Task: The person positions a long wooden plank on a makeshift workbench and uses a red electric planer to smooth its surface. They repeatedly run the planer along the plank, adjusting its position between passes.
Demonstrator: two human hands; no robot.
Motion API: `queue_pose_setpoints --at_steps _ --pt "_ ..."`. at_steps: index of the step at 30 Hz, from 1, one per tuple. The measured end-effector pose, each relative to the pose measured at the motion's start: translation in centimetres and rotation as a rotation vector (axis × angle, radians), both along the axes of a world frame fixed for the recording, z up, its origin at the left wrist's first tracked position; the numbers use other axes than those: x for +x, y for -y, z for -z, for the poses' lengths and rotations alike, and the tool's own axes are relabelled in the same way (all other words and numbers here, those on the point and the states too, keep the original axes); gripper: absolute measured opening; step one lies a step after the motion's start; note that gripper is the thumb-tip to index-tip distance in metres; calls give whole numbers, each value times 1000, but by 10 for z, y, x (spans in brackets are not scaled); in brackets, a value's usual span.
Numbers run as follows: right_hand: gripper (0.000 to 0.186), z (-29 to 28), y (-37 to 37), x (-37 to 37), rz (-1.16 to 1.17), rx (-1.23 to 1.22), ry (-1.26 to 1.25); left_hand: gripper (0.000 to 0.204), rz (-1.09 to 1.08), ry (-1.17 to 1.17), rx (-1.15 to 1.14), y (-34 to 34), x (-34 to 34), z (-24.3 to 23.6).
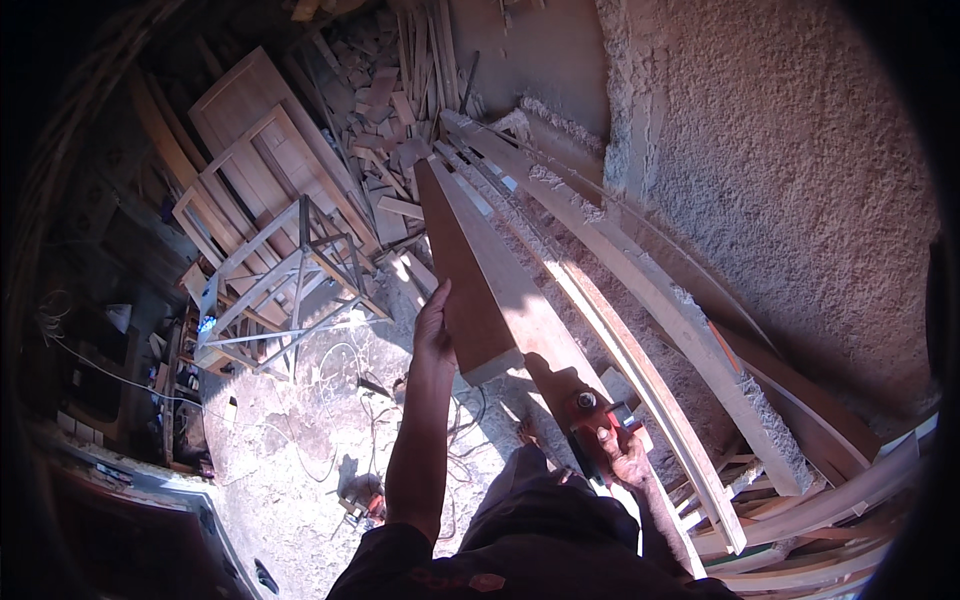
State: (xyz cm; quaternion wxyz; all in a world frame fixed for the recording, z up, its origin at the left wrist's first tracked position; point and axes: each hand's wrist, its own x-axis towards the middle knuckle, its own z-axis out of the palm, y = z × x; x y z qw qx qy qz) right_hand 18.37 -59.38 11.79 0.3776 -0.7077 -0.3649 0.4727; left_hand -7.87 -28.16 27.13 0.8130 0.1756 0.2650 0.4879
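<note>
My left hand [432, 325] is closed on the left edge of a thick brown wooden board [470, 290], near its close end. The board points away from me, and its cut end faces me. Along its right side runs a longer, paler plank [548, 335], partly in sun and partly in shadow. At that plank's near end, my right hand [628, 458] grips a red and black power planer [590, 425] with a round knob at its front. Shadow hides the planer's underside, so I cannot tell whether it touches the wood.
Dusty long beams [650, 290] run along the rough wall [770, 150] at right. A wooden frame [290, 290] stands at left, before leaning door panels [250, 150]. Offcuts [380, 120] pile up at the back. Cords and a red tool [375, 505] lie on the floor.
</note>
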Motion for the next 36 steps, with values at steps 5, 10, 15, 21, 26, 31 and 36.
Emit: queue_pose_setpoints --at_steps 5,10,15,21,26,31,36 --pt "50 7 39 2 211 -33 -243 63 -160 -545 -102 72 47 240" --pt "47 -46 75 16 221 -59 132 30 -43 -981 -72 71 142 299" --pt "45 5 97 13 192 88 135 86 -358 -1147 321 67 126 357" --pt "50 -25 23 -1 -223 110 229 110 -235 -1444 742 41 93 306" --pt "64 -33 -41 -22 -144 -25 29 136 70 -1246 -126 87 79 270" --pt "65 -14 -67 -20 -183 -39 -160 151 130 -1013 -52 128 83 219" --pt "63 -12 -79 -23 -229 -58 -202 153 55 -992 -146 118 83 221"
